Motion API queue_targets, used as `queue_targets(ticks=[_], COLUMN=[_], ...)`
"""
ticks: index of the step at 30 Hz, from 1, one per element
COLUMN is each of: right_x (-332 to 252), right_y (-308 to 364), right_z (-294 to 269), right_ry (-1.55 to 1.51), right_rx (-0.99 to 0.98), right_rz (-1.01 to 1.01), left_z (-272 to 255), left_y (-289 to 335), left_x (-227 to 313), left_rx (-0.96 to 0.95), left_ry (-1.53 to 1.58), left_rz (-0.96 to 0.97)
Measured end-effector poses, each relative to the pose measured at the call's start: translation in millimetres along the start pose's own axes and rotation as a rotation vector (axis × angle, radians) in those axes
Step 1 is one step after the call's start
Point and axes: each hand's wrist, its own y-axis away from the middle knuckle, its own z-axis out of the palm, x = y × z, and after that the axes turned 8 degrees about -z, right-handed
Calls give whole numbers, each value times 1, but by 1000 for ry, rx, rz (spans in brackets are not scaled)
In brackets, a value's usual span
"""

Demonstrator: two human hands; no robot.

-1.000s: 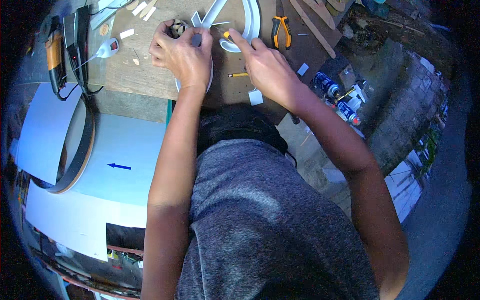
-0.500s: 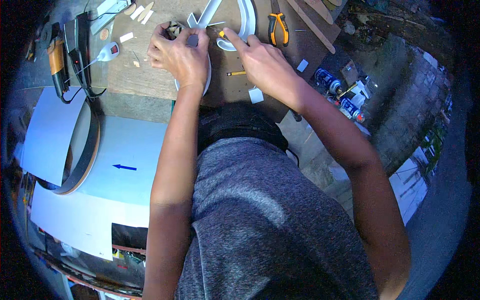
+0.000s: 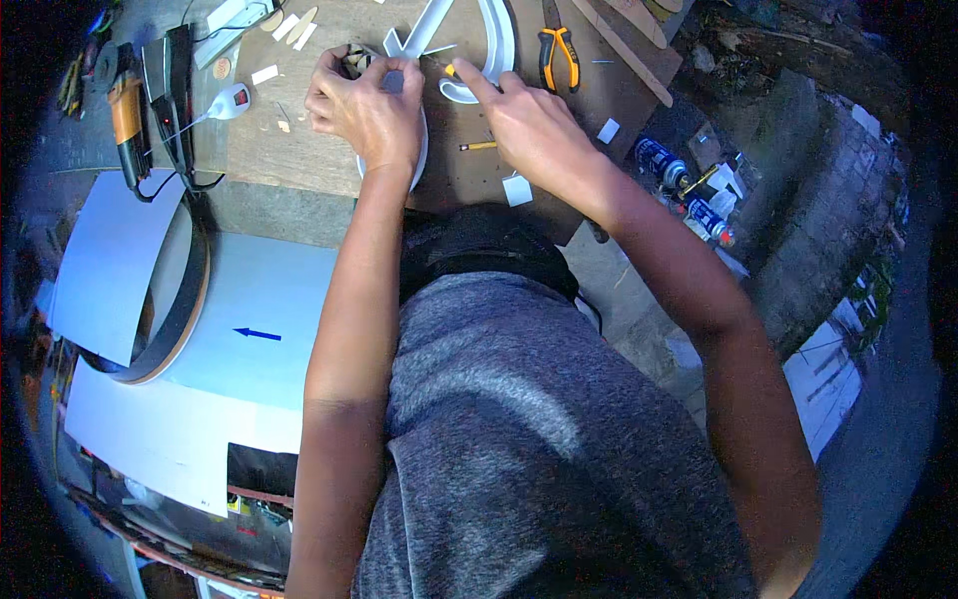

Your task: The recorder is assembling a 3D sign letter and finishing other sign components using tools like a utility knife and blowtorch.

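A white curved piece with raised strip walls, shaped like an ampersand, lies on the wooden board at the top. My left hand bends over its near loop, thumb and fingers closed at the wall; the fingertips are partly hidden. Beside those fingers is a small dark-and-beige thing that I cannot make out. My right hand is closed around a yellow-ended tool, its index finger stretched along it. Most of that tool is hidden by the hand. A thin pale sliver lies between the hands, by the white strip.
Orange-handled pliers lie right of the white piece, near wooden strips. A short yellow pencil-like stick and white scraps are close to my right hand. Leftward are an orange-and-black power tool, a white bottle and white sheets. Spray cans stand right.
The whole view has shifted slightly, with the bench appearing a little further right. Both hands keep nearly the same grip and place on the white piece.
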Motion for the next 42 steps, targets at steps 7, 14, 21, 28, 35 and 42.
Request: queue_targets(ticks=[7,14,21,28,35,42], right_x=[-1,2,-1,-2,27,45], right_y=[7,15,37,75,101,104], right_z=[-4,-15,-31,-2,15,20], right_ry=[-38,-90,-345,-541,-575,-535], right_rx=[-49,47,282,630,648,674], right_rz=[69,77,234,245,458,480], left_z=[0,-6,-18,-18,3,12], left_y=[0,0,4,3,-19,-22], left_x=[1,-1,-4,9,19,21], left_rx=[-16,-14,-76,-167,-122,-149], left_ry=[5,24,0,-66,-247,-392], left_rz=[3,75,147,202,326,326])
